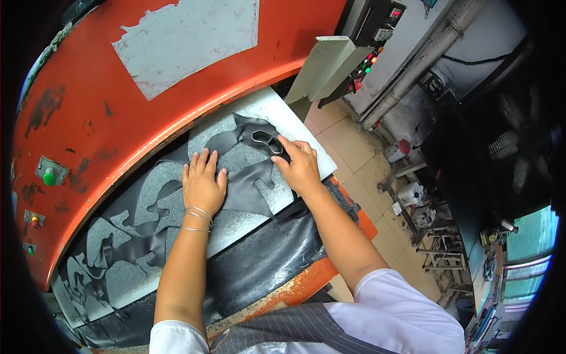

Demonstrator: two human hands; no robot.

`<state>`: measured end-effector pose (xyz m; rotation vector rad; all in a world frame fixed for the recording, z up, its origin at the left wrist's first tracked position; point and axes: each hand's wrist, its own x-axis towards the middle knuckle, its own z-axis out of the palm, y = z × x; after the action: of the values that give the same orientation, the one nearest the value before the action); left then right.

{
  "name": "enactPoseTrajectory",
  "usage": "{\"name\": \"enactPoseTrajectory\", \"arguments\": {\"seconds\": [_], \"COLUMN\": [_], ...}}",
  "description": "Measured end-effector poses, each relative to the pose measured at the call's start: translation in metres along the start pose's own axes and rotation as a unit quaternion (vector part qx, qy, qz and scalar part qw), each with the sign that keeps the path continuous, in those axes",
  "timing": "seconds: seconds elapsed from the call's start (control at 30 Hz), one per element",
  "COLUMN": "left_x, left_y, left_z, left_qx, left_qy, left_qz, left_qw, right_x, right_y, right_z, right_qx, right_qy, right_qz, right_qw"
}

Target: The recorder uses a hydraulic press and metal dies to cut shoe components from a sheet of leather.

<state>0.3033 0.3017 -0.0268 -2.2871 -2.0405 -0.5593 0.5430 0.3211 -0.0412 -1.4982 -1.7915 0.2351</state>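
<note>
Your right grip (299, 167), pinching a metal ring (269, 141) near the pale board (274, 106)'s bare edge; your left grip (203, 183), released, flat beside black sheet (247, 190).

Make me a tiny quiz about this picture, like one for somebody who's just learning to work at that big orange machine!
1. Which hand touches the metal ring?

2. What lies under the ring?
A. a wooden plank
B. a black sheet
C. a red towel

3. True or false: the left hand is palm down.

Key:
1. The right hand.
2. B.
3. True; you can see the back of it.
</note>
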Motion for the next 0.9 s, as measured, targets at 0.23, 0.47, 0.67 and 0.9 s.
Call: {"name": "enactPoseTrajectory", "arguments": {"seconds": [0.23,0.47,0.67,0.9], "left_x": [0.002,0.008,-0.035,-0.178], "left_y": [0.006,0.005,-0.016,-0.183], "left_z": [0.0,0.006,-0.011,-0.111], "left_qx": [0.01,0.004,-0.116,-0.243], "left_qy": [0.001,0.03,0.021,0.364], "left_qz": [-0.011,-0.008,0.005,-0.32], "left_qw": [1.0,1.0,0.993,0.84], "right_x": [-0.005,0.008,0.013,-0.012], "right_y": [0.012,0.029,0.046,-0.049], "right_z": [-0.003,0.004,0.014,-0.039], "right_qx": [0.069,0.098,0.058,0.063], "right_qy": [0.017,0.048,-0.034,0.081], "right_qz": [0.028,-0.061,-0.044,-0.103], "right_qw": [0.997,0.992,0.997,0.989]}}
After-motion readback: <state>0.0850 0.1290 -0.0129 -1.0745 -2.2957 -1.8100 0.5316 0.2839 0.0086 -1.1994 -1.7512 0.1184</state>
